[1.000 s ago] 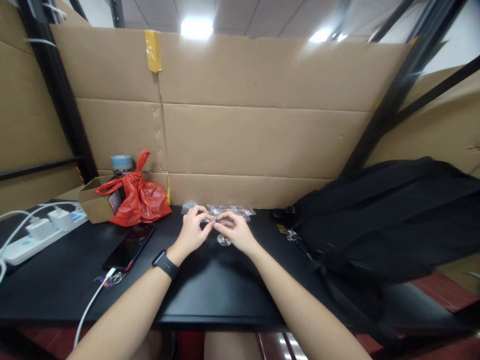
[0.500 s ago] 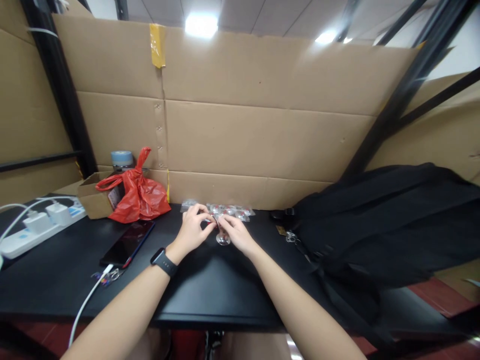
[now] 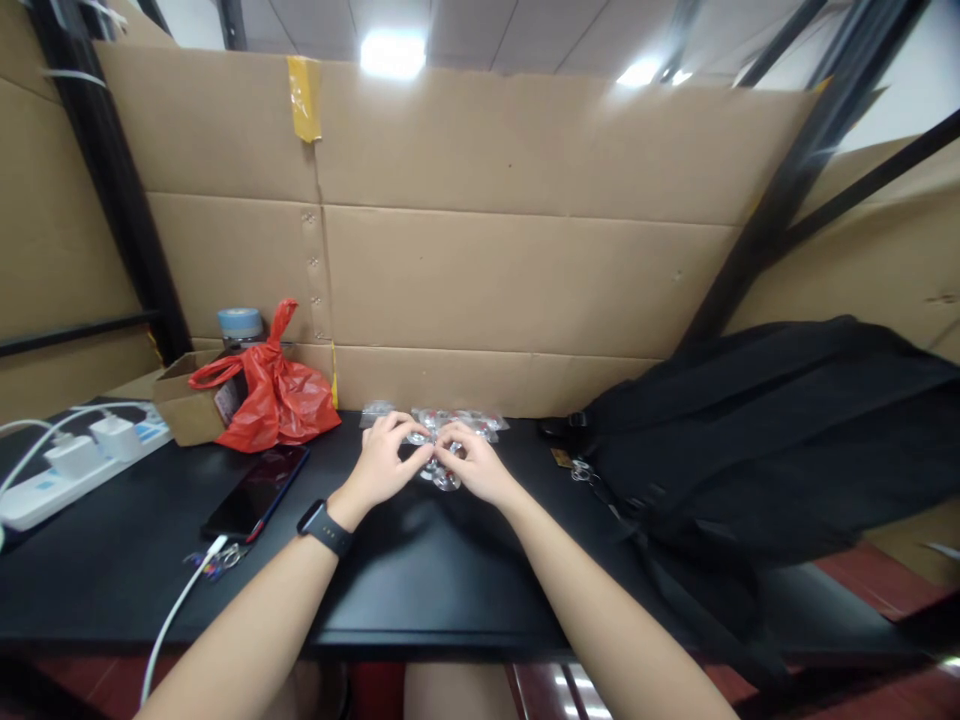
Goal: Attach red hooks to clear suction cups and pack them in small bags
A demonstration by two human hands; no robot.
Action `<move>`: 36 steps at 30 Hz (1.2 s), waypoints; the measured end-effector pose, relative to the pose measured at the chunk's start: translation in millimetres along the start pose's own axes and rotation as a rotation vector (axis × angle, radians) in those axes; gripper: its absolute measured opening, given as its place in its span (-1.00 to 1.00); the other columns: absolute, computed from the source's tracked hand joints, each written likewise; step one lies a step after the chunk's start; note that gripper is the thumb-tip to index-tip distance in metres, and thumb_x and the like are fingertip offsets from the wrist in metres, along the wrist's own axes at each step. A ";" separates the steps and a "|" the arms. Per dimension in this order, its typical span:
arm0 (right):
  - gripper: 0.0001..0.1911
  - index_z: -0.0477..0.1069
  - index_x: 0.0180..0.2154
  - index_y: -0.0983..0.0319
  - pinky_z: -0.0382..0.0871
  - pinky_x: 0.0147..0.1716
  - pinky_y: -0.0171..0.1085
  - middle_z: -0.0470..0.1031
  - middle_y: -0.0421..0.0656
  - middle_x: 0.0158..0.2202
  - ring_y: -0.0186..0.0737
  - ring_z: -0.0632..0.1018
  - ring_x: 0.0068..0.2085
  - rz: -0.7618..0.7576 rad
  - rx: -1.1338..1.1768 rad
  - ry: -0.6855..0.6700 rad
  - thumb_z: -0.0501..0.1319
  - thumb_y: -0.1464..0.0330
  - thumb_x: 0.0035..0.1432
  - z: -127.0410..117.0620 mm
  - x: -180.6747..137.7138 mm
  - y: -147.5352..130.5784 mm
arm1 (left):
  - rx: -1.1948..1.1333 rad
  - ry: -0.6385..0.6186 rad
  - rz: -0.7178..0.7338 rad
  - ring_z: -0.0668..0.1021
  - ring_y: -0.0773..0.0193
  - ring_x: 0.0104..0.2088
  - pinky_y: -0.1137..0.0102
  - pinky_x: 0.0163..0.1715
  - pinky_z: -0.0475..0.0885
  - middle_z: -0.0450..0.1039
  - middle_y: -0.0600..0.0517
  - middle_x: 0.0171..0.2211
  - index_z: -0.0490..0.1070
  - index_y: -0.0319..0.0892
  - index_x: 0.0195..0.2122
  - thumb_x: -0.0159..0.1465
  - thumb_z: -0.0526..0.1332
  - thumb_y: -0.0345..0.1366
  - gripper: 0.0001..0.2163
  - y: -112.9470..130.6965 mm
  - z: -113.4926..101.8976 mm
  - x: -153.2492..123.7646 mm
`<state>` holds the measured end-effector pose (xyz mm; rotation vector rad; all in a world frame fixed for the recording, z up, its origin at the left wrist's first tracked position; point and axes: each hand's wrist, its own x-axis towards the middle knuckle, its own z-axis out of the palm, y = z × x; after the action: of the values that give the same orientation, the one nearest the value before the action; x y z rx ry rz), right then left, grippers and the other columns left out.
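Both hands meet over the middle of the black table [image 3: 442, 580]. My left hand [image 3: 386, 458] is closed in a pinch, its thumb and fingertips beside those of the other hand. Facing it, my right hand [image 3: 474, 462] is also pinched; what lies between the fingertips is too small and blurred to name. Just below the fingertips shows a shiny, clear round piece [image 3: 447, 482]. Several clear plastic packets [image 3: 487, 424] with small red and silvery bits lie behind the hands, partly covered by them. Another clear packet [image 3: 375, 410] lies behind my left hand.
On the left are a phone [image 3: 256, 492] on a white cable, a power strip [image 3: 45, 495], a small cardboard box [image 3: 187, 408] and a knotted red plastic bag [image 3: 281, 400]. A black backpack [image 3: 772, 440] fills the right side. A cardboard wall [image 3: 495, 280] closes off the back.
My hands have drawn closer, thumb tips now nearly meeting. A thin dark strip seen between the fingers earlier no longer shows. The view has shifted slightly.
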<state>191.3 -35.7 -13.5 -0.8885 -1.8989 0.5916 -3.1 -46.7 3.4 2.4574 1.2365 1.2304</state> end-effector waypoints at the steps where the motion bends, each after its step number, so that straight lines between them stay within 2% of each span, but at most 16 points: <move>1: -0.77 0.43 -0.39 0.21 0.32 -0.16 -0.19 0.42 -0.10 -0.21 -0.14 0.46 -0.14 0.005 0.000 -0.007 0.20 0.19 0.22 0.0 -0.3 0.2 | 0.033 -0.047 0.011 0.43 0.09 -0.01 0.18 0.00 0.26 0.45 0.01 -0.07 0.51 -0.03 -0.17 0.28 0.24 -0.15 -0.84 -1.5 1.4 -1.1; 5: -0.75 0.42 -0.41 0.21 0.30 -0.09 -0.17 0.41 -0.11 -0.22 -0.14 0.46 -0.12 -0.001 -0.006 -0.026 0.19 0.20 0.23 0.4 -0.7 -1.3 | 0.053 -0.158 0.037 0.43 0.09 -0.04 0.17 -0.01 0.26 0.47 0.02 -0.08 0.55 -0.02 -0.23 0.25 0.28 -0.19 -0.89 -6.7 9.1 -3.7; 9: -0.76 0.43 -0.37 0.20 0.33 -0.17 -0.21 0.44 -0.12 -0.26 -0.17 0.46 -0.18 -0.005 -0.027 -0.030 0.16 0.19 0.25 -2.7 0.3 -4.6 | 0.026 -0.142 0.024 0.45 0.13 -0.08 0.22 -0.04 0.27 0.50 0.03 -0.14 0.55 -0.04 -0.28 0.27 0.27 -0.19 -0.90 -9.0 12.2 -2.5; 12: -0.82 0.45 -0.30 0.20 0.32 -0.23 -0.22 0.47 -0.15 -0.31 -0.20 0.45 -0.26 -0.006 -0.157 0.002 0.18 0.23 0.24 -11.4 -1.1 -1.2 | 0.059 -0.131 -0.016 0.47 0.12 -0.12 0.25 -0.10 0.27 0.54 0.03 -0.20 0.53 -0.05 -0.28 0.28 0.25 -0.20 -0.90 -12.5 10.5 -1.4; 16: -0.83 0.52 -0.32 0.20 0.28 -0.35 -0.26 0.51 -0.16 -0.36 -0.22 0.45 -0.37 0.077 -0.366 -0.120 0.36 0.27 0.02 -20.8 -8.2 16.3 | 0.102 -0.113 -0.076 0.51 0.14 -0.20 0.27 -0.12 0.25 0.56 0.05 -0.30 0.50 -0.06 -0.31 0.34 0.16 -0.21 -0.85 -19.9 7.4 -1.1; 20: -0.93 0.54 -0.43 0.20 0.26 -0.41 -0.30 0.51 -0.19 -0.49 -0.27 0.45 -0.46 0.136 -0.397 -0.253 0.29 0.38 0.07 -16.5 -10.9 28.7 | 0.111 -0.100 -0.109 0.54 0.15 -0.22 0.28 -0.11 0.26 0.57 0.06 -0.32 0.49 -0.07 -0.32 0.35 0.12 -0.22 -0.82 -24.5 6.5 -1.5; 23: -0.92 0.53 -0.45 0.21 0.29 -0.36 -0.28 0.52 -0.18 -0.47 -0.26 0.47 -0.44 0.105 -0.390 -0.218 0.28 0.43 0.06 -10.3 -7.5 23.6 | 0.099 -0.107 -0.134 0.56 0.14 -0.20 0.29 -0.12 0.28 0.60 0.06 -0.29 0.49 -0.06 -0.31 0.34 0.13 -0.23 -0.84 -25.9 6.4 -1.7; 27: -0.87 0.48 -0.40 0.22 0.38 -0.28 -0.25 0.53 -0.14 -0.35 -0.23 0.51 -0.34 0.061 -0.171 -0.076 0.21 0.35 0.17 -3.5 -3.5 7.7 | 0.008 -0.135 -0.193 0.60 0.15 -0.21 0.31 -0.16 0.35 0.62 0.05 -0.28 0.48 -0.08 -0.27 0.31 0.16 -0.21 -0.87 -27.3 6.8 -1.1; 29: -0.80 0.45 -0.35 0.22 0.43 -0.29 -0.24 0.53 -0.15 -0.34 -0.22 0.55 -0.32 0.105 0.012 -0.065 0.20 0.23 0.20 0.3 -3.2 3.0 | -0.079 -0.151 -0.202 0.61 0.15 -0.19 0.33 -0.16 0.39 0.62 0.04 -0.26 0.48 -0.08 -0.25 0.30 0.17 -0.19 -0.86 -27.6 8.2 -0.9; 32: -0.67 0.39 -0.32 0.22 0.48 -0.36 -0.24 0.52 -0.14 -0.32 -0.20 0.60 -0.32 0.213 0.217 -0.078 0.24 0.07 0.15 6.6 -4.1 3.6 | -0.215 -0.159 -0.181 0.62 0.16 -0.16 0.35 -0.12 0.43 0.62 0.03 -0.23 0.49 -0.08 -0.25 0.30 0.16 -0.16 -0.83 -27.5 12.0 -1.2; 36: -0.59 0.34 -0.32 0.22 0.55 -0.34 -0.22 0.50 -0.17 -0.30 -0.20 0.64 -0.32 0.307 0.387 -0.065 0.31 0.02 0.06 12.8 -6.2 9.4 | -0.319 -0.167 -0.186 0.62 0.15 -0.14 0.33 -0.07 0.46 0.62 0.02 -0.21 0.50 -0.09 -0.24 0.29 0.17 -0.13 -0.81 -27.2 18.2 -2.2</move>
<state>185.1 -35.2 -29.3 -0.9151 -1.6333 1.1419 -7.5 -26.3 -21.9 2.1173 1.0997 1.0566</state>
